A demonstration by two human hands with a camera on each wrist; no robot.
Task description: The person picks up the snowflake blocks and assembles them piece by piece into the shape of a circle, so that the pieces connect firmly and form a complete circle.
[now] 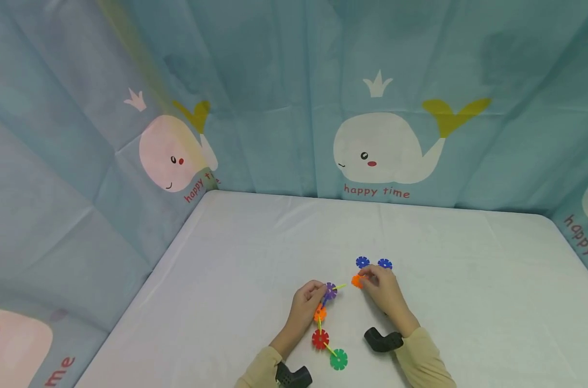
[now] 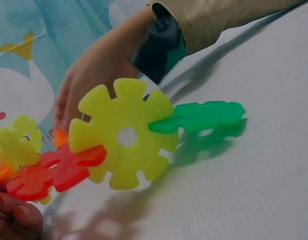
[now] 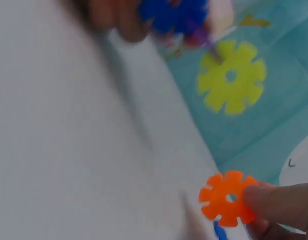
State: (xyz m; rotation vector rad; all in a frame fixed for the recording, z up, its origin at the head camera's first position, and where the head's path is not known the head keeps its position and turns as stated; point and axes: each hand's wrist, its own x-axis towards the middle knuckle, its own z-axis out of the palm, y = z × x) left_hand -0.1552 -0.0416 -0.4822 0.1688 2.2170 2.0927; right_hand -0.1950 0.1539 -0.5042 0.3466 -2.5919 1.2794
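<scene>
My left hand holds a chain of notched plastic discs near its upper end. In the head view the chain runs from a yellow disc and a purple disc past an orange disc and a red disc to a green disc. The left wrist view shows the green disc slotted into a yellow disc, which joins the red disc. Between thumb and fingers my right hand pinches a loose orange disc, apart from the chain.
Two blue discs, one on the left and one on the right, lie on the white table just beyond my right hand. A whale-print curtain hangs behind the table. Black wrist devices sit at both cuffs.
</scene>
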